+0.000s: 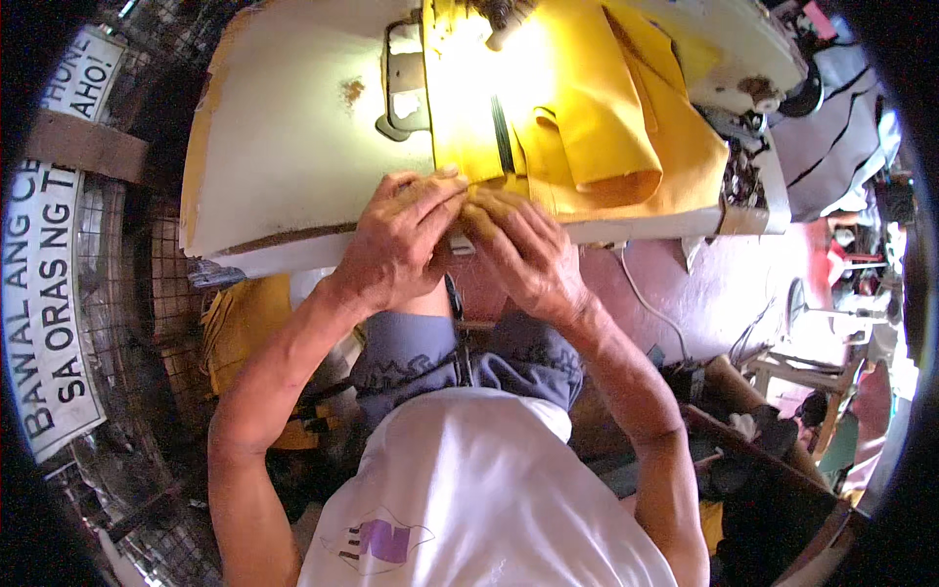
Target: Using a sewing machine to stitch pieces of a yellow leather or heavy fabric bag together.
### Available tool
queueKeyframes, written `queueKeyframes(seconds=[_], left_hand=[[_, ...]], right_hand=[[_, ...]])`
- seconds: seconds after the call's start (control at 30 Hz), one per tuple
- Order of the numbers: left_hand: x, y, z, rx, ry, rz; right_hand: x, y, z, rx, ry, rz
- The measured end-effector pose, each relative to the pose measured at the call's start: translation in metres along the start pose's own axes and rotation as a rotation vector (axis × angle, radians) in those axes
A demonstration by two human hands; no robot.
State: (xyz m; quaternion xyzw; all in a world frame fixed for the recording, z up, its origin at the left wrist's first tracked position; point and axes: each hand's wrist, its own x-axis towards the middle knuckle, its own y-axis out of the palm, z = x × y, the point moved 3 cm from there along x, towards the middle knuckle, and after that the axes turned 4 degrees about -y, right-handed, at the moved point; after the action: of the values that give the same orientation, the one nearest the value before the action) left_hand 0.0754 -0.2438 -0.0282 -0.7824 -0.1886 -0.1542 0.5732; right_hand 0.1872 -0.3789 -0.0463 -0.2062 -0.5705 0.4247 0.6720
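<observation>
Yellow fabric [602, 127] lies across the sewing table [284, 147], partly folded over itself on the right. A dark strip that looks like a zipper [503, 135] runs down through it toward me. At the near edge of the fabric my left hand [403, 235] closes its fingers on the yellow cloth. Beside it, nearly touching, my right hand [528, 249] is closed on the same edge with bent fingers. The fingertips partly hide the pinched cloth. Beyond the hands, the sewing machine's needle area [504, 18] is washed out by a bright light.
The machine's body [729, 44] and handwheel [804, 90] stand at the far right. A slide plate [403, 83] shows left of the fabric. More yellow cloth [252, 323] hangs below the table at left. A wire grille and a sign [73, 284] line the left side.
</observation>
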Motion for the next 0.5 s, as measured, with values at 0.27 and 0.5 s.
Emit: queueKeyframes(seconds=[0.27, 0.5], left_hand=[[0.011, -0.007, 0.015, -0.092, 0.028, 0.069], [0.018, -0.002, 0.030, -0.098, 0.058, 0.074]], right_hand=[[0.002, 0.001, 0.004, -0.117, -0.122, -0.016], [0.008, -0.003, 0.003, -0.115, -0.151, 0.038]])
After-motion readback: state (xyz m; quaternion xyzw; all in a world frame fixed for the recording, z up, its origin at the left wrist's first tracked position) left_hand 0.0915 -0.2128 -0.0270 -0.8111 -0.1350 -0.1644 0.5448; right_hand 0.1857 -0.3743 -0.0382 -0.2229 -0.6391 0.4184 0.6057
